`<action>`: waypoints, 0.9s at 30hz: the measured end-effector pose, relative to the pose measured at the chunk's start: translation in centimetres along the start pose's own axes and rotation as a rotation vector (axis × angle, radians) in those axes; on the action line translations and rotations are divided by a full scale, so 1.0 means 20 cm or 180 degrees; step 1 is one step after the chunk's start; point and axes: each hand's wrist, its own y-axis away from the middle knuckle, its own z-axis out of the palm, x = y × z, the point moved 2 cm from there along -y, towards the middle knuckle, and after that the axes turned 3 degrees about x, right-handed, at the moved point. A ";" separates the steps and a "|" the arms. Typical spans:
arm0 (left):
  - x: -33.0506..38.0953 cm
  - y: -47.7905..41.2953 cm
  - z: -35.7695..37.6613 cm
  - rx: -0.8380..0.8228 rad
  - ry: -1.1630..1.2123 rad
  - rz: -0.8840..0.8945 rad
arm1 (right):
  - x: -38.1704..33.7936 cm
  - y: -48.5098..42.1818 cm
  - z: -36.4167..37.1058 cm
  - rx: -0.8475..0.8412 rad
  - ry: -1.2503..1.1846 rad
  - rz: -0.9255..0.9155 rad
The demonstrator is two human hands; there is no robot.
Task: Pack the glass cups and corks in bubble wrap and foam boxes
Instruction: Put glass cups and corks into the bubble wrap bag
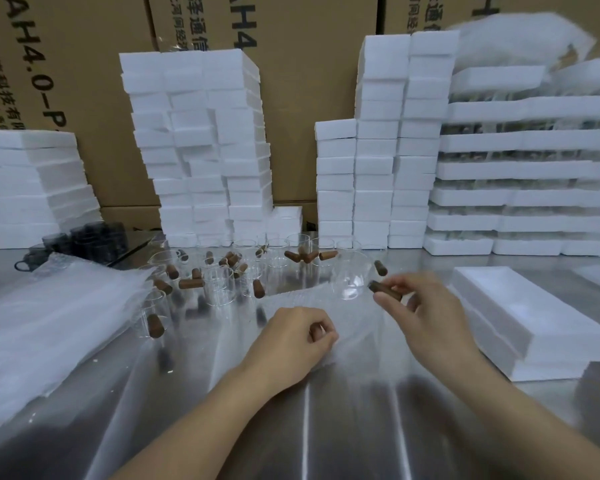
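Cartons (309, 98) wall off 12 o'clock. Before them white foam stacks (201, 143) run from 10 to 2 o'clock; we cannot tell which are already filled.

The steel table (305, 427) carries the rest. A bubble-wrap pile (49, 327) sits at 9 o'clock and two stacked foam boxes (527, 317) wait at 3 o'clock. One bubble-wrap sheet (302, 299) lies flat at centre.

Loose glass cups (219, 282) crowd 11 o'clock. They are clear, thin-walled and straight-sided. Brown corks (189, 283) are scattered among them, a few inside cups. With so many loose, we judge most of the packing remains.

One wider glass cup (352, 275) rests at the sheet's far edge, 1 o'clock, not yet wrapped. Our right hand (430, 317) pinches a dark cork (383, 289) between thumb and fingers, just beside that cup. Our left hand (291, 344) rests on the sheet, fingers curled round a second cork (316, 332).
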 end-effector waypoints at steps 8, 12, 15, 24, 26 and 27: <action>0.04 0.02 0.03 -0.0075 -0.0679 0.0249 | -0.08 -0.02 -0.10 0.0689 0.0184 -0.1144; 0.05 0.02 0.03 -0.0075 -0.0704 0.0282 | -0.10 -0.01 -0.11 0.0752 0.0164 -0.1116; 0.05 0.02 0.03 -0.0075 -0.0721 0.0298 | -0.13 0.00 -0.11 0.0768 0.0050 -0.1016; 0.04 0.02 0.03 -0.0124 -0.0772 0.0311 | -0.13 0.00 -0.06 0.0043 -0.1721 0.0835; 0.05 0.02 0.03 -0.0128 -0.0779 0.0308 | -0.13 0.00 -0.05 -0.0061 -0.1973 0.0982; 0.05 0.02 0.03 -0.0132 -0.0785 0.0309 | -0.13 0.00 -0.05 -0.0103 -0.2052 0.1038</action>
